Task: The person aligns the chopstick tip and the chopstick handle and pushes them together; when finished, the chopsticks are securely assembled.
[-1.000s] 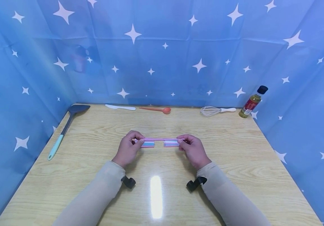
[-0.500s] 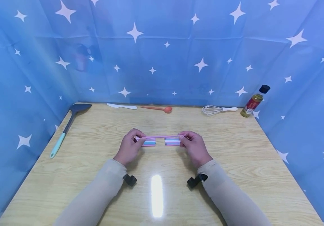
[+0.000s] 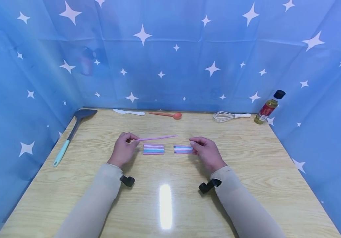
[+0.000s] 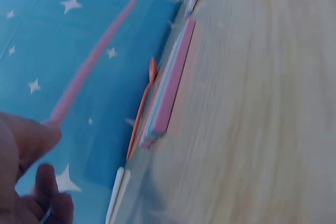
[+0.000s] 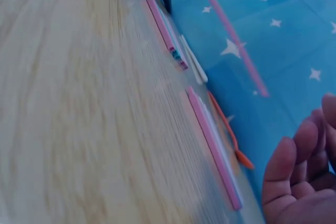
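Note:
My left hand [image 3: 123, 148] pinches one end of a thin, straight pink stick [image 3: 157, 138] between thumb and fingers. The stick's free end points right, raised above the table, as the left wrist view shows. Below it lies a flat row of pink, white and blue sticks [image 3: 153, 149]. A second, similar row of sticks [image 3: 183, 149] lies to the right, with a gap between the rows. My right hand [image 3: 206, 152] hovers at the right end of that second row, fingers loosely curled around nothing; in the right wrist view its fingers [image 5: 304, 145] are apart from the stick.
Along the table's back edge lie a white knife [image 3: 128, 112], an orange spoon [image 3: 165, 115] and a whisk [image 3: 229, 116]. An oil bottle [image 3: 266, 109] stands at the back right corner. A spatula [image 3: 69, 138] lies along the left edge. A blue starry curtain [image 3: 170, 59] surrounds the table.
Both hands held the pink stick at its ends before. The right hand has let go and shifted slightly right; the left hand has carried the stick left and away from the rows.

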### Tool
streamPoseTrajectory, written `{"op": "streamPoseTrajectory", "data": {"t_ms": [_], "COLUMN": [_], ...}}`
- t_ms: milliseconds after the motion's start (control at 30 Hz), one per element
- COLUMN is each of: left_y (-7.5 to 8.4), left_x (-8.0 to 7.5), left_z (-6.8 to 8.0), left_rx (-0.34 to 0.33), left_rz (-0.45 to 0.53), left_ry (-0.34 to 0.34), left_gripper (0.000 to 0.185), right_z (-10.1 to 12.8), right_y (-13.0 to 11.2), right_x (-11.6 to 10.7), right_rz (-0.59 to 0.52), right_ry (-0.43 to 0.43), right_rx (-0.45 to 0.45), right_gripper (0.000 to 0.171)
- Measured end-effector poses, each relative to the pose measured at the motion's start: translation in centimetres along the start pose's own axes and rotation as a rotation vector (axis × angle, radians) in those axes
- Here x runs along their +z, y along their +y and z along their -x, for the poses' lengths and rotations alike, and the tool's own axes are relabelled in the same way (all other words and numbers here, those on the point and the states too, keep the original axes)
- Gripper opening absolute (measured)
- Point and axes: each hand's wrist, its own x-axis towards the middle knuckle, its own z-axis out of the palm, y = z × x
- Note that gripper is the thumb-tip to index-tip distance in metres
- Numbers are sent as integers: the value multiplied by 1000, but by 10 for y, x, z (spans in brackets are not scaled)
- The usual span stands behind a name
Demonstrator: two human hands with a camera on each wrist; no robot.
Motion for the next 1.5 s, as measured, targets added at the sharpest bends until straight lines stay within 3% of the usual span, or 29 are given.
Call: {"op": "streamPoseTrajectory", "data": {"t_ms": [333, 600, 767, 967, 1067, 1267, 1500], "left_y": [-15, -19, -22, -21, -18, -4, 6], "left_x": [-9, -13, -16, -17, -15, -1, 12], "left_z": [-5, -4, -6, -9, -8, -1, 9], "left_rx": [-171, -296, -322, -311, -257, -82, -17], "left_rz": [-233, -309, -315, -320, -315, -294, -310], "left_ry": [24, 31, 48, 38, 7, -123, -276], "left_gripper": [16, 15, 15, 20, 23, 19, 10], "right_z": [4, 3, 3, 1, 0, 2, 3], "right_y": [5, 5, 3, 4, 4, 4, 3], "right_x": [-8, -10, -11, -11, -12, -14, -15], "right_rz": [-52, -19, -9, 4, 42, 222, 433], "right_ry": [-7, -9, -25, -33, -36, -49, -130], "right_rx": [-14, 9, 23, 29, 28, 77, 73], "right_gripper": [40, 40, 40, 37, 37, 27, 25]}}
